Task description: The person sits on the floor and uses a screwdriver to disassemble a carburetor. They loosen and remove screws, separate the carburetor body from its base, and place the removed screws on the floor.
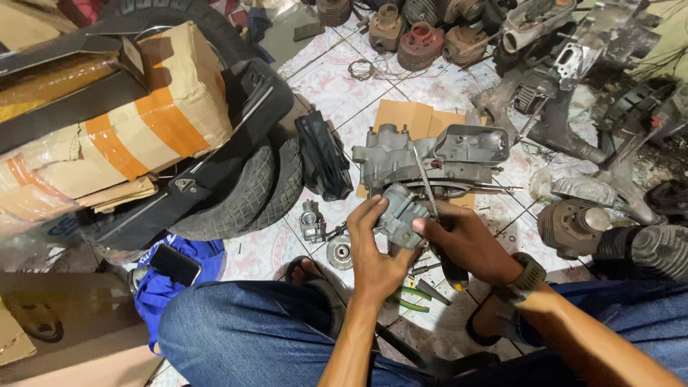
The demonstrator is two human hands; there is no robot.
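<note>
At the bottom of the frame, two knees in blue jeans (244, 330) frame the person's forearms. Just above them, at lower centre, the left hand (376, 254) is closed around a small grey metal engine part (398, 215), fingers curled over its left side and thumb reaching under it. The right hand (466, 244), with a watch (529, 276) on its wrist, grips a screwdriver (430, 190) whose thin shaft rises past the part toward the centre of the frame. Below the hands, green-handled pliers (412, 299) lie on the tiled floor (330, 93). To the left of the hands sit a small carburetor (312, 221) and a round gear (340, 252). Just beyond the hands, a larger grey engine casing (430, 158) rests on a piece of cardboard (408, 118). At centre left, a tyre (247, 197) lies under a taped cardboard box (122, 122). Along the top edge stand several finned engine cylinders (419, 43).
</note>
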